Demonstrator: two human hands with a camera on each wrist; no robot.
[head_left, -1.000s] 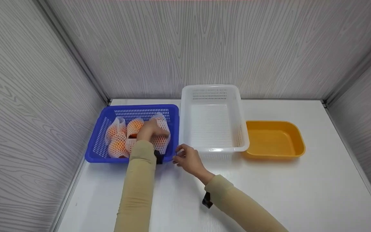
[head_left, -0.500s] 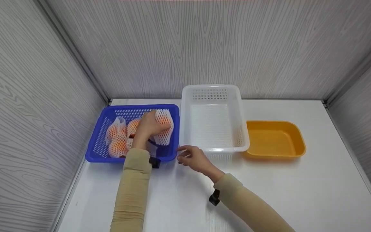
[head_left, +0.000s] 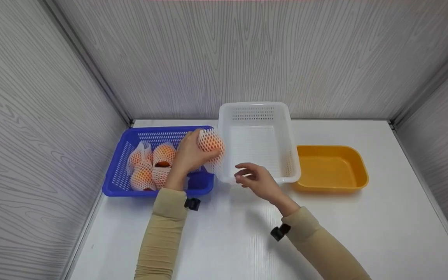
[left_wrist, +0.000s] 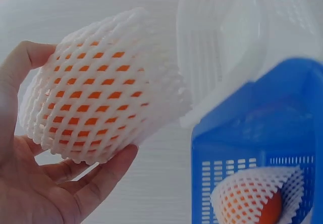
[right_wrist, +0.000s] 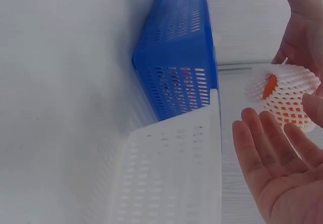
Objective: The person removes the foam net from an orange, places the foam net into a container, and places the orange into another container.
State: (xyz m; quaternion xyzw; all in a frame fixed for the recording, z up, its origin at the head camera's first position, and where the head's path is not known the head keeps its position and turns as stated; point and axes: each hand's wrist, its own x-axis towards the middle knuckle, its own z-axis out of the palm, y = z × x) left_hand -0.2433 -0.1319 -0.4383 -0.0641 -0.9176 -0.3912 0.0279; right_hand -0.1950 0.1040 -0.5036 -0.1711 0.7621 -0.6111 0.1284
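- Woodgrain wall (head_left: 255,58) behind.
- Left hand (head_left: 193,153) grips netted fruit (head_left: 211,145), likely mid-carry.
- Right hand (head_left: 261,184), empty, fingers loose, at its four o'clock.
- Next, probably: clearing white basket's (head_left: 252,144) rim.

No readable txt, nos., labels, brands or signs in head or wrist cam views.

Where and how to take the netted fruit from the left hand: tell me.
Probably by the round middle of the netted fruit, coming from the right with the right hand: the left hand grips it from the left, leaving its bulging right side free.
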